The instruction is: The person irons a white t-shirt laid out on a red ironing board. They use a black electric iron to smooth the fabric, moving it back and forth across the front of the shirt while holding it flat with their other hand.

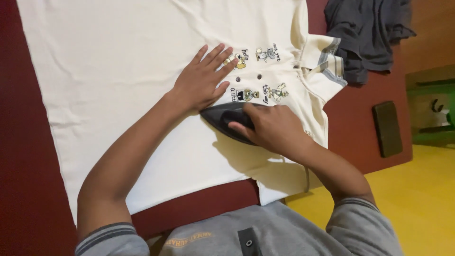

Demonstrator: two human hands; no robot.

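Two bare hands are working at the middle of a cream polo shirt (132,85) that is lying flat on a dark red counter (28,204). The left hand (204,78) is resting palm down on the cloth, fingers spread and pointing toward two o'clock, its fingertips touching the small cartoon prints (265,54) beside the button placket. The right hand (272,128) is closing around the handle of a dark iron (222,118), fingers wrapped over the top, so that much of the iron's body is hidden beneath them. The iron is sitting soleplate down on the shirt just at five o'clock of the left hand, its pointed nose aiming toward nine o'clock and lying right next to the heel of the left palm; whether the two are touching is not clear.

The shirt's striped collar (329,61) is lying at three o'clock of the left hand, folded over near the counter's far side. A crumpled dark grey garment (365,33) is lying at one o'clock, just beyond the collar. A flat dark rectangular object (387,128) is lying on the counter at three o'clock of the iron, well apart from the shirt. A yellow floor (426,199) is showing at four o'clock. The person's grey sleeves (355,223) with striped cuffs are filling the bottom edge.
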